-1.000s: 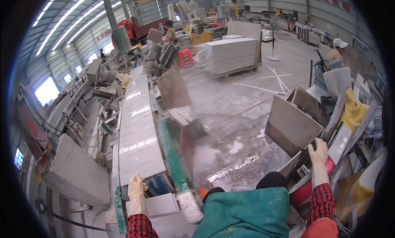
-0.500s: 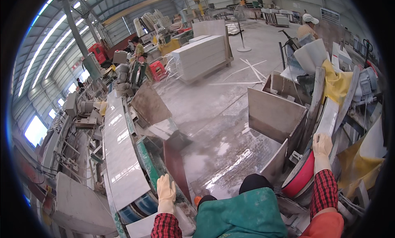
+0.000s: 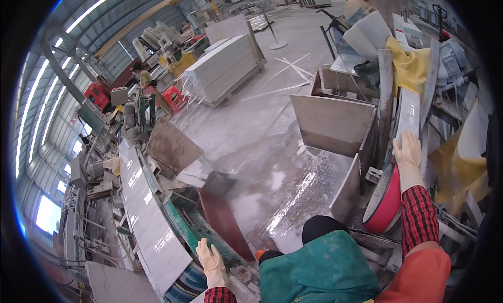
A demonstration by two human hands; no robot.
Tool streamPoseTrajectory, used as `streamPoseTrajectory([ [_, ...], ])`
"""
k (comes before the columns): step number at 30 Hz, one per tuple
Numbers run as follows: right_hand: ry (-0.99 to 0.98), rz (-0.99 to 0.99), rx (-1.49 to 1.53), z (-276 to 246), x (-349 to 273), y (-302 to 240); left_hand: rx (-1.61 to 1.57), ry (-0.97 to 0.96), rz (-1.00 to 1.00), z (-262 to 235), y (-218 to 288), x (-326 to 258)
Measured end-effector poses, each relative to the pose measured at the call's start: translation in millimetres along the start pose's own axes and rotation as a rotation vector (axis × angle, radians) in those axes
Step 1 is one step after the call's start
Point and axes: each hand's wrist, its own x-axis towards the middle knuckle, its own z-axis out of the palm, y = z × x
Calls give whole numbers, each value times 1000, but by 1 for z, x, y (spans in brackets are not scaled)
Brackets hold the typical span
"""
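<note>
My left hand [image 3: 210,263], in a cream rubber glove, has its fingers apart and holds nothing. It is beside the green machine frame [image 3: 181,219] and the near end of a long, glossy pale stone slab [image 3: 152,227]. Under that end a blue drum [image 3: 189,283] shows. My right hand [image 3: 408,159], gloved alike, lies with fingers stretched out at the near end of a narrow white slab [image 3: 409,111]. Fingertip contact there is hard to make out. Just below the right hand sits a pink-red belt-wrapped wheel [image 3: 385,214].
Brown upright boards [image 3: 332,122] stand ahead on the right, yellow cloth [image 3: 408,67] beyond. Wet floor [image 3: 293,198] lies between the machines. Farther off are a strapped stack of white slabs [image 3: 222,69], a fan stand [image 3: 277,44] and people at work [image 3: 141,75].
The view has turned, so the surroundings sit farther left and up. My right hand has reached forward, its fingers straighter. My left hand's fingers have spread more.
</note>
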Motion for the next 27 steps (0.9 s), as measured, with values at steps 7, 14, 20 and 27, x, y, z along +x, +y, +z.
streamPoseTrajectory([
  [7,25,2,6,-9,-4,-6,21,-42,-31,7,-10,3],
  [14,54,-24,41,-15,-8,-10,9,20,-24,15,-21,-2],
  [20,41,-27,28,-17,-12,-10,-34,91,26,20,-24,-5],
  [27,14,-25,38,-24,-16,-15,-68,78,108,15,-26,-1],
])
